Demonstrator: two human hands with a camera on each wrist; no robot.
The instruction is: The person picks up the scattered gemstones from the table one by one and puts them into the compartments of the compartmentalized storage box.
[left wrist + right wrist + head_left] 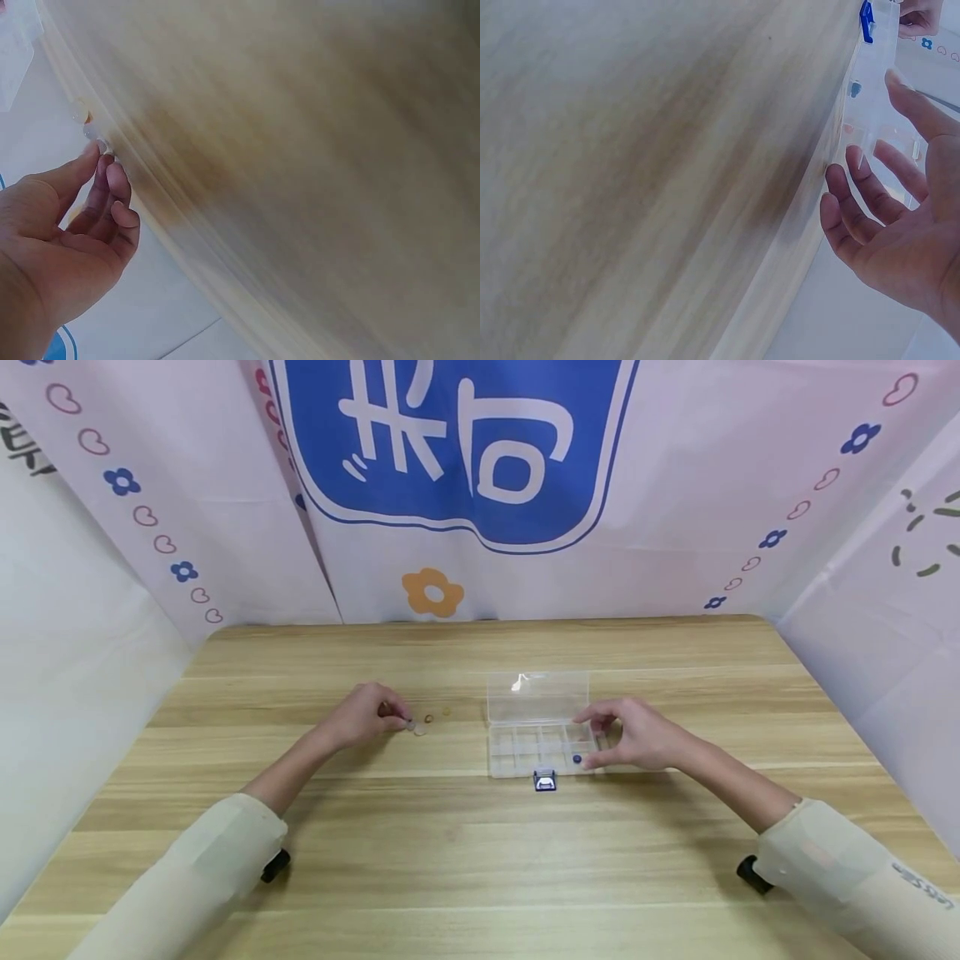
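Your left grip (371, 714) pinches a small pale piece (411, 725) between thumb and fingertips, which largely hide its shape. Loose bits (429, 718) lie just beside it on the surface (450, 852). Your right grip (637, 735) is spread wide at the clear box's (504, 772) right end, perhaps touching it; a blue piece (577, 759) sits in the near-right compartment.

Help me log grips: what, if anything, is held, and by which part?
The left hand pinches a small piece, seemingly by its edge. Whether the right hand holds the clear box cannot be told.
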